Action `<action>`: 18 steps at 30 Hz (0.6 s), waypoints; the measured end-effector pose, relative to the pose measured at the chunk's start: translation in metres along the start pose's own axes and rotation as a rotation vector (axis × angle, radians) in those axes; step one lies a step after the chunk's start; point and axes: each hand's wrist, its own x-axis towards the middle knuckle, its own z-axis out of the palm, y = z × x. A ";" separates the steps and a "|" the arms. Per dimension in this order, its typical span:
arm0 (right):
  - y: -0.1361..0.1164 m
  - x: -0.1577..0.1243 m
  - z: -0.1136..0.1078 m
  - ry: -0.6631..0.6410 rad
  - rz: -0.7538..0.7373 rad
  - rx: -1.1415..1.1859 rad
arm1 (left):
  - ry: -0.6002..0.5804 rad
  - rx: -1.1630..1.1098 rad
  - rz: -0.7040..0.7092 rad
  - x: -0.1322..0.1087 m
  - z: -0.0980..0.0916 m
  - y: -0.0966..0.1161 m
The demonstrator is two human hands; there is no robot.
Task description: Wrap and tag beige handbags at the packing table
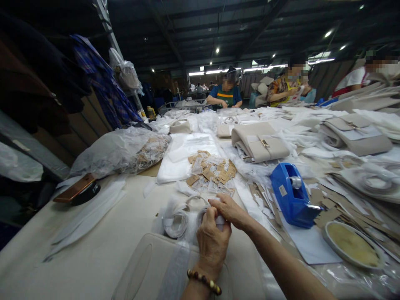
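A beige handbag (156,260) lies flat in front of me, with clear plastic film (176,266) across it. At its top edge a coiled strap (175,224) sits wrapped beside the handle (196,199). My left hand (214,239), wearing a bead bracelet, is closed around a second wrapped coil (201,216), mostly hidden by the fingers. From the right my right hand (229,211) reaches over the same coil, its fingers bent against the white wrapping (220,223). Just beyond the hands is a pile of brown tags (215,168).
A blue tape dispenser (292,196) and a round dish of yellowish material (353,245) stand on the right among cardboard strips. Folded beige bags (261,141) lie farther back. A phone (75,188) rests at left, near a plastic bag (121,150). Co-workers (226,93) sit across the table.
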 end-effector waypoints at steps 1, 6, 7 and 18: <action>0.001 0.001 0.001 0.003 -0.005 0.006 | -0.032 0.011 -0.004 0.000 -0.001 0.000; 0.007 0.003 0.001 -0.013 -0.044 0.016 | -0.134 0.042 0.062 0.000 -0.006 -0.003; 0.008 0.004 0.001 -0.014 -0.050 0.017 | -0.162 0.045 0.088 0.001 -0.008 -0.005; 0.012 0.002 0.010 0.089 -0.041 -0.033 | -0.186 0.167 0.301 -0.015 -0.018 -0.019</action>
